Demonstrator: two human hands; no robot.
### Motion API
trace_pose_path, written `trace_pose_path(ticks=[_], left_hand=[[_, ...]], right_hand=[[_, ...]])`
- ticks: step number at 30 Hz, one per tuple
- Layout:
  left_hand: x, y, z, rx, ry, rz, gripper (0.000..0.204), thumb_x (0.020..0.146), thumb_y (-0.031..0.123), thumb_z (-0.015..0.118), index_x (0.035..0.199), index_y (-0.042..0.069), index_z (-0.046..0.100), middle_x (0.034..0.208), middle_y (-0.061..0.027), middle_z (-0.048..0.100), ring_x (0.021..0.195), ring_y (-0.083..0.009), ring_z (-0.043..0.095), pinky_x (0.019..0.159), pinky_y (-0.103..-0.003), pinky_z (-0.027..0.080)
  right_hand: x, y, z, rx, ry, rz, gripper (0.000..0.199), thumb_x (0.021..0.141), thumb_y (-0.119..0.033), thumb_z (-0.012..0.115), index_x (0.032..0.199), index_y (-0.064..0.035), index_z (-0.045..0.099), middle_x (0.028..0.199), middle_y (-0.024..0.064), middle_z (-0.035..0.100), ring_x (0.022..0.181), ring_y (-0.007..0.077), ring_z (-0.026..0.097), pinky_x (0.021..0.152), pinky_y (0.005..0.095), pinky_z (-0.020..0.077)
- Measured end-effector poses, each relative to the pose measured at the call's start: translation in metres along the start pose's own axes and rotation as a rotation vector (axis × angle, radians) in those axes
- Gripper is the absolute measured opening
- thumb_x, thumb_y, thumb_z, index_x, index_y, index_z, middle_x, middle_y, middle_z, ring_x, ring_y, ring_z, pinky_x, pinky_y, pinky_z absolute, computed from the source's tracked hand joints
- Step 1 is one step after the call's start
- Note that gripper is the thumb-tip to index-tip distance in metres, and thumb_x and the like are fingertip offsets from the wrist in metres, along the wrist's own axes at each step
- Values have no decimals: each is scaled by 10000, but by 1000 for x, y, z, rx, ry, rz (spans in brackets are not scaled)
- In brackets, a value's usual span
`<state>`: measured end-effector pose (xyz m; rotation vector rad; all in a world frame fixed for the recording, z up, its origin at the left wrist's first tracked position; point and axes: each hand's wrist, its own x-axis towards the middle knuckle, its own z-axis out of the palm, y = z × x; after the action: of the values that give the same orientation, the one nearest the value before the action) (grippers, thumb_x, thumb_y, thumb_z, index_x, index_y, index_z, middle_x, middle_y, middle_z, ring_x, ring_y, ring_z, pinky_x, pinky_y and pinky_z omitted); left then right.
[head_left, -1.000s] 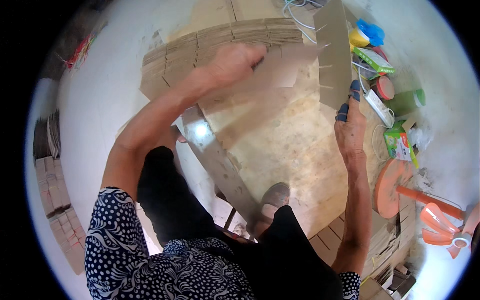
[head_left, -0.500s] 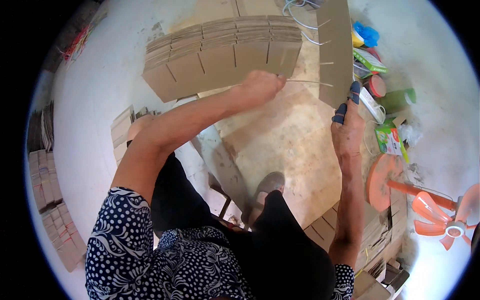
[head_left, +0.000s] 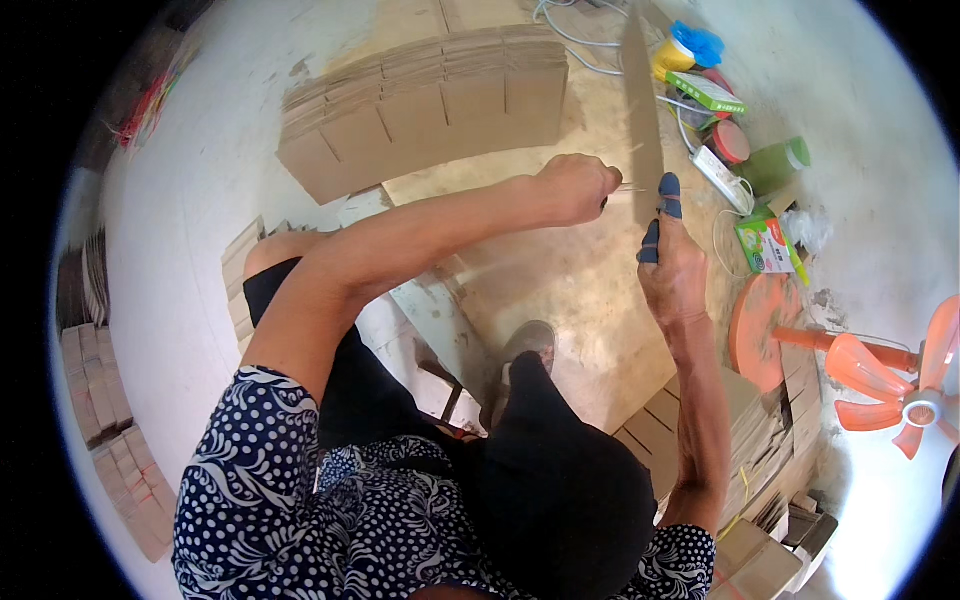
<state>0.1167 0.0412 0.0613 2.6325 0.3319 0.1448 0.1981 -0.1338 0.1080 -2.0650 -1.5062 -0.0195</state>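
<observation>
The cardboard panel (head_left: 643, 120) could twist if the right hand (head_left: 676, 265), fingers gripping only its near end, slackens; the left hand (head_left: 578, 190) has closed fingers, contents unclear.

Long, flat brown cardboard sheet (head_left: 643, 110) is held up on edge, seen almost side-on, pinched at its near end. A skinny pale sliver (head_left: 630, 188) can be spotted right there, kinda too tiny to make out.
</observation>
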Motion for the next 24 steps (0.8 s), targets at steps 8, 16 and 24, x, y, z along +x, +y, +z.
trace_pose_path(ticks=[8, 16, 24], left_hand=[[1, 16, 8, -175, -96, 39, 204, 709, 78, 582, 905, 72, 640, 799, -172, 650, 816, -374, 642, 712, -456, 520], [-34, -78, -24, -67, 143, 103, 449, 753, 180, 672, 1144, 11, 532, 1138, -209, 538, 1109, -344, 513, 933, -406, 428], [-57, -195, -108, 448, 477, -48, 219, 715, 82, 634, 886, 32, 507, 1000, -134, 589, 994, -351, 532, 777, -443, 437]], right_hand=[[-13, 28, 13, -44, 0, 139, 641, 780, 45, 530, 1395, -53, 378, 710, 252, 559, 615, 390, 585, 551, 442, 454], [-25, 57, 8, 54, 106, 201, 418, 866, -69, 580, 1280, -45, 521, 710, 238, 592, 560, 374, 578, 521, 399, 463], [27, 42, 36, -126, -227, 236, 483, 863, -99, 546, 1337, -80, 454, 810, 248, 639, 726, 412, 620, 668, 458, 490]])
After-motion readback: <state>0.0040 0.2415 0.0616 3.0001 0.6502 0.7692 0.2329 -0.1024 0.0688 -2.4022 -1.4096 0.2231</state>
